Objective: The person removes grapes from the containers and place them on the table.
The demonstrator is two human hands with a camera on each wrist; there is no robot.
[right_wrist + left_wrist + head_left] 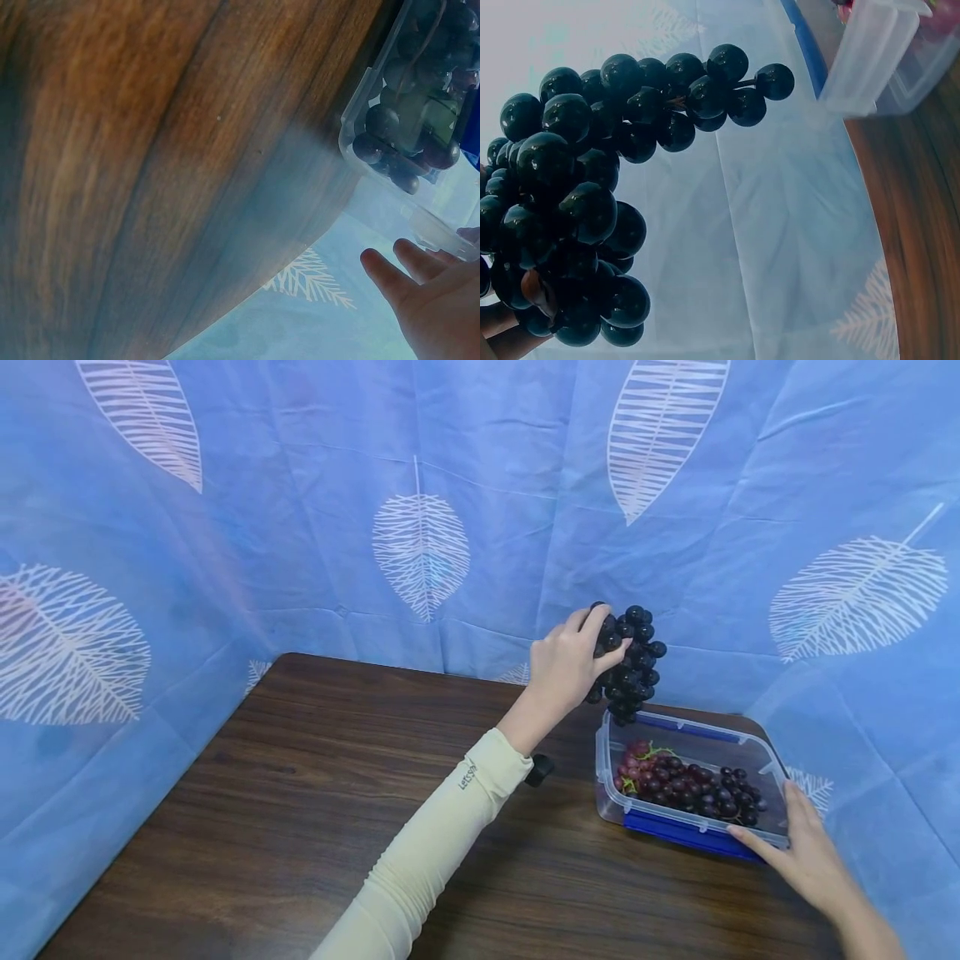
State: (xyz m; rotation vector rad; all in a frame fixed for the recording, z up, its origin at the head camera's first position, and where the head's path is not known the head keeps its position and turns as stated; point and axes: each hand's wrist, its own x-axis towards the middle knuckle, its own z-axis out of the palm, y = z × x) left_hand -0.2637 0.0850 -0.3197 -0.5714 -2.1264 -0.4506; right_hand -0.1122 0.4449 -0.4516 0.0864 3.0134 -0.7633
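My left hand (566,656) grips a bunch of black grapes (633,664) from its left side, raised at the back of the table near the left rear corner of a clear plastic container (602,768). In the left wrist view the bunch (585,202) hangs in front of the cloth, with fingertips (510,330) under its lower edge. My right hand (810,852) rests at the container's right end, thumb by the front rim and extended fingers along the right side. Inside the container lie red grapes (636,766) with green stems and dark purple grapes (705,789).
The container has blue clips (686,832) on its long sides and stands at the right rear of a dark wooden table (300,827). A blue cloth (510,527) with white leaf patterns hangs behind and beside the table. A small black object (538,770) shows beside the left wrist.
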